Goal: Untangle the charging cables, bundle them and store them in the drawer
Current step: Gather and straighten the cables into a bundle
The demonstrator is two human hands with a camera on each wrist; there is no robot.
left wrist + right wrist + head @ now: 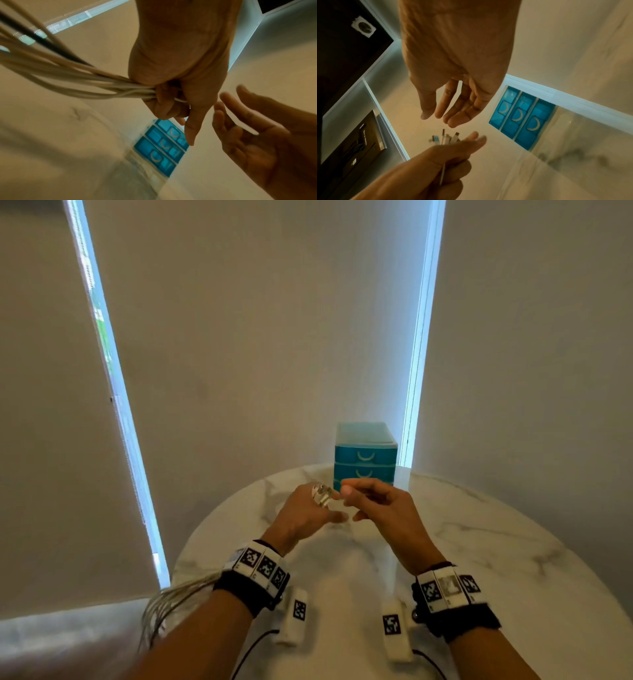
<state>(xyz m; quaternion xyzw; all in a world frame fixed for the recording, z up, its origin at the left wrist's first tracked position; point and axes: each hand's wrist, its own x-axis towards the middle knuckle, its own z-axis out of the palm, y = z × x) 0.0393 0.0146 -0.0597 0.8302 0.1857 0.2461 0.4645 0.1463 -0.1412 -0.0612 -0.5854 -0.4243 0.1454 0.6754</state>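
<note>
Currently both hands are raised over the marble table (479, 542), close together, fingertips almost meeting.

My left hand (301, 517) is clamped round the charging cables (72, 82): fingers curled tight on a gathered bunch of white leads, with one dark lead among them, seen in the left wrist view. Plug ends (446, 139) stick out past the fist, several white connectors fanned together; exact count not legible. The long run of the bunch trails back past my left wrist and hangs off the near left edge of the table, a loose sheaf of pale loops (171, 607) in the head view.

My right hand (380, 505) holds nothing. Fingers straight to loosely bent, palm turned toward the left fist, fingertips just beside the plug ends. Contact with the plugs: cannot tell, blurred.

Drawer unit (364, 457): small blue plastic chest, three drawers stacked, each with a pale crescent handle, pale lid on top. It stands at the far edge of the table, just behind my hands. All three drawer fronts sit flush, closed. The lowest front is partly hidden by my fingers in the head view.

Both wrists carry black bands with white marker blocks (262, 566).
</note>
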